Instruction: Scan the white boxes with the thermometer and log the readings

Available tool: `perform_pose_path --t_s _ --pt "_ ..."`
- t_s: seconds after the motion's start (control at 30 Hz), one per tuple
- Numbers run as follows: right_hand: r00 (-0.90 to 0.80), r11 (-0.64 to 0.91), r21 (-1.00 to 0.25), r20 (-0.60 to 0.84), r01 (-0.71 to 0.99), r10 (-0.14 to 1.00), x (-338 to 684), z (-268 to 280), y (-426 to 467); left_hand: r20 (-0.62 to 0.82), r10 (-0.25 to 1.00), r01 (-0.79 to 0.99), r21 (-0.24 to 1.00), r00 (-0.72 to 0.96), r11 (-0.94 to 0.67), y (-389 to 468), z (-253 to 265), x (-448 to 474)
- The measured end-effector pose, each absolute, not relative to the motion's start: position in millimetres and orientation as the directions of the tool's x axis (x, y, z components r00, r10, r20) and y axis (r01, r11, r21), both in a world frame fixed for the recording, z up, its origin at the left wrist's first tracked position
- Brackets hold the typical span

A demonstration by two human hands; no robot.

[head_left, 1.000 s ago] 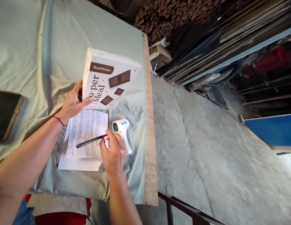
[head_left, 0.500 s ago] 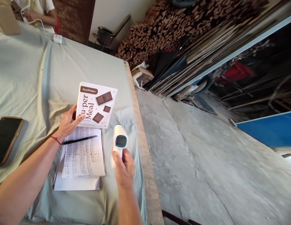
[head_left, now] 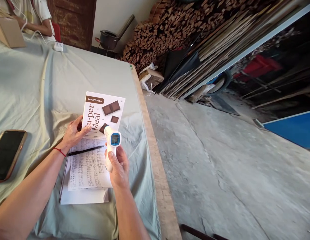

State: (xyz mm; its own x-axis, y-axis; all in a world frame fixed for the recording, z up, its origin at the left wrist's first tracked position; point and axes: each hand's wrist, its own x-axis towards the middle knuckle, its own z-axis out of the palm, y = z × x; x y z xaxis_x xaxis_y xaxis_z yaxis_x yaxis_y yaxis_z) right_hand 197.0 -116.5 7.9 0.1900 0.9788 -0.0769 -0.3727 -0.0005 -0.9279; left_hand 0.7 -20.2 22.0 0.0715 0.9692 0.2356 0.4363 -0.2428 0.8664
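Observation:
My left hand (head_left: 76, 132) grips the lower left edge of a white box (head_left: 107, 103) printed "NutriMotion" with chocolate pieces, its thumb on the front. The box stands up from the cloth-covered table. In my right hand (head_left: 120, 166) is a white infrared thermometer (head_left: 110, 140) with a blue-framed screen, held by its handle. Its head overlaps the box's lower right corner in view; the screen reading is too small to make out. Below the box lie sheets of handwritten paper (head_left: 88, 173), and a black pen (head_left: 86, 150) rests across them.
A phone (head_left: 8, 155) lies at the left. At the far left are a cardboard box (head_left: 11, 30), a small white block (head_left: 58, 46) and a seated person's arm (head_left: 42, 28). The wooden table edge (head_left: 155, 150) borders a concrete floor (head_left: 220, 166); stacked firewood (head_left: 155, 36) stands behind.
My right hand has brought the thermometer leftward and slightly up, from beside the box to in front of its lower right corner. My left hand keeps its grip on the box.

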Motion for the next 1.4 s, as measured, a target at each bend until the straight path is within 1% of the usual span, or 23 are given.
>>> perform_pose_path --t_s 0.3,0.57,0.7,0.87,0.93,1.0,1.03,1.07,1.13,1.2,1.27,1.3,1.4 --pt "0.196 -0.003 -0.953 -0.066 -0.304 0.978 190.1 11.3 -120.0 0.261 0.961 0.385 0.88 0.093 -0.277 -20.2 24.6 1.9" --pt "0.187 -0.024 -0.947 -0.088 -0.319 0.978 187.9 12.3 -120.1 0.25 0.966 0.421 0.87 0.07 -0.256 -20.3 24.3 2.4" --pt "0.175 -0.025 -0.955 -0.08 -0.295 0.981 188.2 11.2 -119.4 0.236 0.969 0.407 0.88 0.072 -0.244 -21.3 27.7 4.2" --pt "0.188 -0.011 -0.951 -0.072 -0.309 0.979 185.4 14.2 -118.5 0.219 0.973 0.392 0.89 0.078 -0.232 -22.4 30.2 5.5" --pt "0.189 -0.004 -0.958 -0.06 -0.285 0.98 189.4 15.5 -120.5 0.225 0.97 0.382 0.892 0.086 -0.241 -22.5 29.4 5.1" --pt "0.197 0.004 -0.983 -0.033 -0.182 0.98 201.1 14.4 -124.7 0.243 0.966 0.376 0.89 0.083 -0.257 -22.4 27.2 4.4" --pt "0.211 0.008 -0.996 -0.011 -0.091 0.977 210.0 12.6 -127.4 0.253 0.965 0.378 0.888 0.076 -0.263 -22.2 25.6 4.2" --pt "0.25 0.013 -0.999 0.023 0.043 0.968 220.5 9.8 -130.2 0.262 0.963 0.38 0.885 0.068 -0.268 -21.9 23.9 4.1" --pt "0.335 0.0 -0.938 0.124 0.348 0.934 243.2 2.3 -135.4 0.285 0.957 0.374 0.883 0.056 -0.284 -21.0 20.4 4.4" --pt "0.361 -0.059 -0.824 0.18 0.563 0.915 262.2 -4.9 -139.1 0.313 0.948 0.361 0.879 0.059 -0.312 -19.8 17.0 5.0" --pt "0.341 -0.071 -0.721 0.237 0.69 0.91 270.6 -8.6 -141.4 0.336 0.94 0.368 0.867 0.066 -0.336 -18.6 14.3 5.7" --pt "0.325 -0.053 -0.679 0.281 0.733 0.903 269.7 -8.7 -142.0 0.341 0.938 0.38 0.86 0.069 -0.341 -18.1 13.3 6.0" --pt "0.211 0.101 -0.605 0.421 0.79 0.882 249.0 -5.8 -141.0 0.338 0.937 0.405 0.848 0.082 -0.342 -17.3 11.7 6.4"
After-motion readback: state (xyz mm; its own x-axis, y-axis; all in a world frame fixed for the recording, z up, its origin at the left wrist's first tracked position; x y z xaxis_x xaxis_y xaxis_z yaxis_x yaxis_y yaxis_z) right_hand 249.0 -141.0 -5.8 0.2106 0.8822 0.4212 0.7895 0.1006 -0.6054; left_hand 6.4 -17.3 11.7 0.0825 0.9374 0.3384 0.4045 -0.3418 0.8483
